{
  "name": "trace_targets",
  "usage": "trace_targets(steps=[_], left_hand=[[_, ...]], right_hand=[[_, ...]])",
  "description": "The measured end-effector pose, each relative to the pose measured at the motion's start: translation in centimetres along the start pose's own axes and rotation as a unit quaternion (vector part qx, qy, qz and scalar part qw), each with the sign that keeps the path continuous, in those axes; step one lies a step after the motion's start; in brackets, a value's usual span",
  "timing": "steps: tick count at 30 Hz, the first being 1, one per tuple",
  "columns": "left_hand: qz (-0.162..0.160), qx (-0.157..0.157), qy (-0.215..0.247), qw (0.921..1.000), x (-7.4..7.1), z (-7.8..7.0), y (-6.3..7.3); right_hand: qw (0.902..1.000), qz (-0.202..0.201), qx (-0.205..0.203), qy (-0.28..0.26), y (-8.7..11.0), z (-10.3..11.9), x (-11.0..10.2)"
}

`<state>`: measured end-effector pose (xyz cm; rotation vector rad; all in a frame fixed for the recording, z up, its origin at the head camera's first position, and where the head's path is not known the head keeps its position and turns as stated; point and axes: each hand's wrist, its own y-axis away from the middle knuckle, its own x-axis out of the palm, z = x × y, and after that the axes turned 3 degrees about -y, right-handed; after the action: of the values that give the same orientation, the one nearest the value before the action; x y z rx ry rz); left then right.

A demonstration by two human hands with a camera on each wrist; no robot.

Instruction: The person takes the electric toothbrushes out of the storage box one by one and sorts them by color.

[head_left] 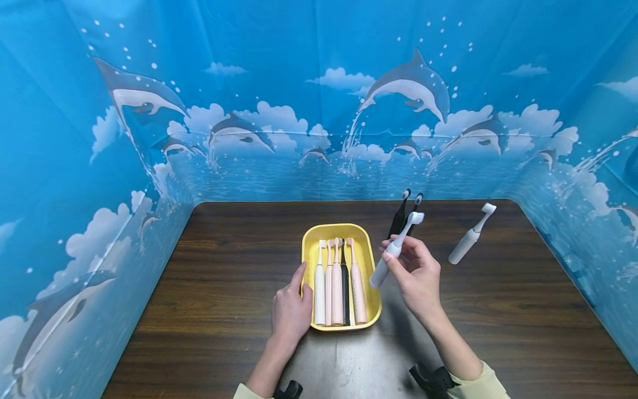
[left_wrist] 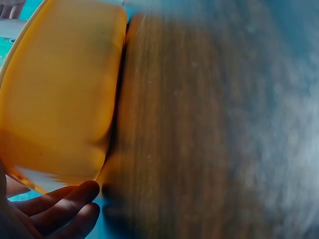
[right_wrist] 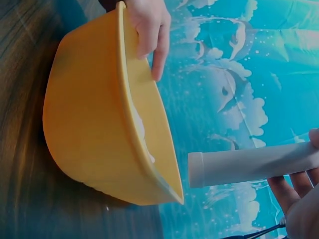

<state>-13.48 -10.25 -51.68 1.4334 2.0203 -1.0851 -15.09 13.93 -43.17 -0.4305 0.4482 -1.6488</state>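
My right hand (head_left: 417, 275) pinches a white electric toothbrush (head_left: 394, 249) by its handle, brush head up and tilted, beside the right rim of a yellow bin (head_left: 341, 226). In the right wrist view, the handle's base (right_wrist: 196, 170) points at the bin's wall. My left hand (head_left: 291, 310) holds the bin's left rim, thumb on the inner side and the other fingers (left_wrist: 72, 206) along the outside. Inside the bin lie a white toothbrush (head_left: 319, 293), several pink toothbrushes (head_left: 358, 293) and a black one (head_left: 345, 293), side by side, heads away from me.
Two black toothbrushes (head_left: 399, 219) stand behind my right hand, partly hidden. Another white toothbrush (head_left: 464, 245) is farther right on the dark wooden table (head_left: 224, 277). A blue dolphin-print curtain (head_left: 279, 83) encloses the table's back and sides.
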Motion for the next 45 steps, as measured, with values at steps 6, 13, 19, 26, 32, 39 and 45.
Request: trace_targets(steps=[6,13,19,26,32,39,45], left_hand=[[0.008,-0.002,0.000,1.0000,0.0,0.0,0.0],[0.012,-0.003,0.001,0.9999,0.0,0.0,-0.1],[0.024,-0.012,0.003,0.9996,-0.2,-0.2,0.0],[0.026,-0.014,-0.003,0.9996,-0.1,-0.1,-0.1],[0.026,-0.016,-0.003,0.9995,-0.2,-0.2,-0.1],[0.019,-0.012,-0.005,0.9997,-0.2,-0.2,-0.1],[0.018,-0.011,-0.003,0.9998,-0.1,-0.2,-0.1]], right_hand=[[0.9999,-0.001,0.000,0.016,-0.1,0.0,-0.7],[0.9996,-0.004,-0.001,0.028,0.0,-0.3,-1.1],[0.9987,-0.012,0.003,0.050,0.0,-0.4,-1.3],[0.9974,-0.023,0.000,0.068,-0.1,-0.6,-1.6],[0.9970,-0.029,-0.005,0.071,-0.3,-0.7,-2.1],[0.9940,-0.049,-0.007,0.098,-0.7,-0.9,-3.0],[0.9877,-0.061,-0.050,0.135,-1.0,0.4,-3.4]])
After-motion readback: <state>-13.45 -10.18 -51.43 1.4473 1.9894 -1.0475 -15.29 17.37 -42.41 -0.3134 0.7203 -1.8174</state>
